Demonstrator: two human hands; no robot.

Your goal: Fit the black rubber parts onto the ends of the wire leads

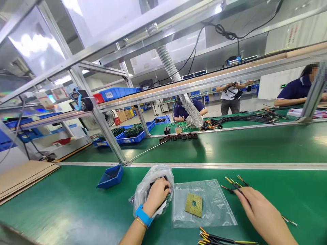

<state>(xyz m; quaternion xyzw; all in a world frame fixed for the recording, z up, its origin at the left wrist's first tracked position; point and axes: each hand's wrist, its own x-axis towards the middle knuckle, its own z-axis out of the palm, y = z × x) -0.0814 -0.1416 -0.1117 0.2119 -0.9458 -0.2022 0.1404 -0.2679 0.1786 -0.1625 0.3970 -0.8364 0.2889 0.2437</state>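
My left hand (158, 193), with a blue band at the wrist, reaches into an open clear plastic bag (143, 183) holding dark pieces. Its fingers are curled in there, and what they grip is hidden. My right hand (260, 207) is closed around a black cable (247, 196) whose stripped ends show red, yellow and white wires. Between the hands a flat clear zip bag (217, 204) lies on the green bench, with a yellowish square pad (190, 207), holed in the middle, on it. More black cables (217, 238) with coloured wire ends lie at the bottom edge.
A small blue bin (111, 177) stands left of the bag, beside a metal frame post (102, 126). Small dark parts (178, 136) line up farther back. Brown cardboard sheets (22, 177) lie at left. A person (191, 108) sits across the bench; others are behind and at right.
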